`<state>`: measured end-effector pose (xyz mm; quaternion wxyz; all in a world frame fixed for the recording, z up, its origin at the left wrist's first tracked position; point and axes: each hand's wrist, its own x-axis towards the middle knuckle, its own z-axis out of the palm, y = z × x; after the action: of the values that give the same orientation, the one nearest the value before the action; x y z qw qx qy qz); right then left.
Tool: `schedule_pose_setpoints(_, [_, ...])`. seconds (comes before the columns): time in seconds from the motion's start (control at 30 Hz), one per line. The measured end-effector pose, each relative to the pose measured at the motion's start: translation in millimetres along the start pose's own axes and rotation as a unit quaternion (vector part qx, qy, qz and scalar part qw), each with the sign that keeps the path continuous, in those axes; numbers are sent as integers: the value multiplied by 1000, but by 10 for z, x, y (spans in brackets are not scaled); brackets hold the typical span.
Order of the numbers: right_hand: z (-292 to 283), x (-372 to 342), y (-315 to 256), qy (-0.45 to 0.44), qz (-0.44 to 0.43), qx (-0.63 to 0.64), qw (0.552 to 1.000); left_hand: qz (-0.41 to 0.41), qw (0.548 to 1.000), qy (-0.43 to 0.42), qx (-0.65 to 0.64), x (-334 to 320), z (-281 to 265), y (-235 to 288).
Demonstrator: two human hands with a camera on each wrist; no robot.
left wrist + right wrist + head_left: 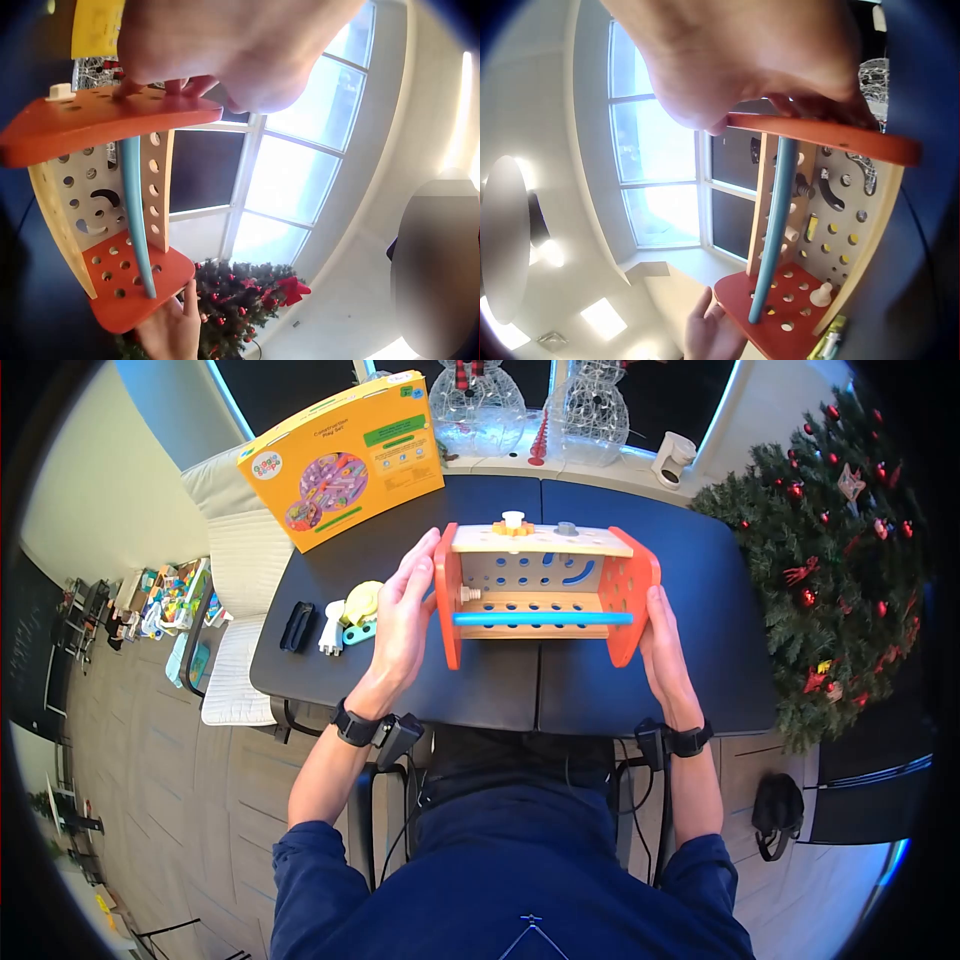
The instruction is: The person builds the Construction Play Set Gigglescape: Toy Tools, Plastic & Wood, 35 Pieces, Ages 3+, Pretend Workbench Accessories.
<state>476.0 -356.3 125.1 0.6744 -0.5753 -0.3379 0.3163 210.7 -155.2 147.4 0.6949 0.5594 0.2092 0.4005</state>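
Observation:
A wooden toy toolbox point(605, 543) with red perforated side panels and a blue bar point(545, 619) is held over the black table. My left hand point(404, 620) presses its left panel with fingers extended. Against the right panel rests my right hand point(666, 655), its fingers mostly straight along the outer face. An orange gear point(513, 529) with a pale bolt and a grey nut point(566, 529) sit on the upper board. Another pale bolt point(821, 295) sticks inward from the left panel. The right wrist view shows a dark bolt point(804, 186) inside.
On the table's left lie a black case point(297, 627), a white toy piece point(331, 630), a yellow piece point(362, 603) and a teal perforated strip point(360, 633). A yellow play-set box point(350, 460) stands behind. A decorated tree point(815, 560) is at the right.

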Motion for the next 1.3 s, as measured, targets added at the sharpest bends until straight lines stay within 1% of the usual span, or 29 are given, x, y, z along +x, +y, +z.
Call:
schedule_pose_setpoints(0.13, [-47, -73, 211, 3, 33, 56, 998, 52, 996, 7, 65, -12, -61, -224])
schedule_pose_setpoints(0.23, [-118, -71, 406, -32, 32, 67, 997, 20, 999, 23, 29, -16, -105, -358])
schedule_pose_setpoints(0.27, [-114, -87, 485, -21, 33, 61, 997, 7, 999, 26, 17, -26, -122, -408])
schedule_pose_setpoints(0.3, [-101, -107, 567, -10, 35, 55, 998, 9, 999, 39, 20, -50, -116, -460])
schedule_pose_setpoints(0.33, [-98, -125, 633, 0, 36, 49, 998, 9, 999, 33, 26, -74, -124, -489])
schedule_pose_setpoints(0.4, [-127, -143, 717, 4, 44, 34, 998, 8, 999, 22, 37, -112, -149, -542])
schedule_pose_setpoints(0.47, [-184, -162, 801, 10, 51, 20, 998, 4, 998, 29, 53, -132, -178, -612])
schedule_pose_setpoints(0.53, [-238, -128, 840, 8, 52, 29, 998, 11, 998, 26, 52, -106, -193, -610])
schedule_pose_setpoints(0.57, [-256, -100, 835, 7, 52, 33, 998, -8, 997, 37, 70, -87, -195, -583])
schedule_pose_setpoints(0.6, [-306, -83, 789, 4, 76, 50, 996, -27, 995, 48, 87, -66, -191, -540])
schedule_pose_setpoints(0.63, [-323, -74, 624, 0, 101, 65, 993, -45, 992, 61, 103, -42, -191, -507])
schedule_pose_setpoints(0.7, [-334, 128, 415, -2, 149, 89, 985, -131, 983, 42, 121, 144, -353, -794])
schedule_pose_setpoints(0.73, [-312, 197, 403, -10, 172, 111, 979, -173, 976, 30, 131, 226, -358, -823])
schedule_pose_setpoints(0.77, [-277, 253, 403, -17, 194, 133, 972, -228, 970, -29, 74, 274, -368, -845])
schedule_pose_setpoints(0.8, [-234, 288, 392, -23, 214, 155, 964, -249, 968, -34, 21, 288, -363, -881])
schedule_pose_setpoints(0.83, [-120, 277, 339, -5, 204, 157, 966, -270, 961, -38, -33, 259, -254, -800])
schedule_pose_setpoints(0.87, [-102, 298, 325, -5, 196, 160, 967, -291, 952, -43, -86, 246, -143, -715])
schedule_pose_setpoints(0.9, [-89, 316, 328, -4, 189, 164, 968, -294, 952, -18, -86, 252, -50, -632])
schedule_pose_setpoints(0.93, [-54, 304, 322, -3, 184, 168, 969, -279, 956, -26, -84, 256, -31, -587])
schedule_pose_setpoints(1.0, [-3, 270, 233, 21, 147, 159, 976, -247, 965, -37, -84, 322, -21, -524])
schedule_pose_setpoints(1.03, [-20, 277, 224, 28, 127, 163, 978, -222, 972, -35, -70, 353, -21, -507])
schedule_pose_setpoints(1.07, [-48, 277, 237, 36, 109, 167, 979, -180, 980, -43, -71, 365, -32, -499])
schedule_pose_setpoints(1.1, [-149, 304, 248, -28, 90, 201, 975, -140, 986, -51, -71, 366, -42, -489])
schedule_pose_setpoints(1.13, [-102, 304, 218, -12, 63, 196, 978, -100, 991, -60, -70, 347, -45, -463])
schedule_pose_setpoints(1.17, [-39, 299, 154, 4, 34, 191, 981, -89, 990, -71, -78, 296, -34, -379])
schedule_pose_setpoints(1.2, [19, 301, 111, 21, 2, 186, 982, -70, 995, -60, -48, 260, -21, -419])
schedule_pose_setpoints(1.23, [55, 295, 110, 11, -15, 140, 990, -50, 997, -50, -19, 221, 2, -503])
schedule_pose_setpoints(1.27, [94, 275, 161, 26, -18, 113, 993, -30, 999, -39, 9, 185, 7, -600])
schedule_pose_setpoints(1.3, [128, 263, 268, 41, -21, 85, 995, -21, 998, -47, 27, 180, -44, -699])
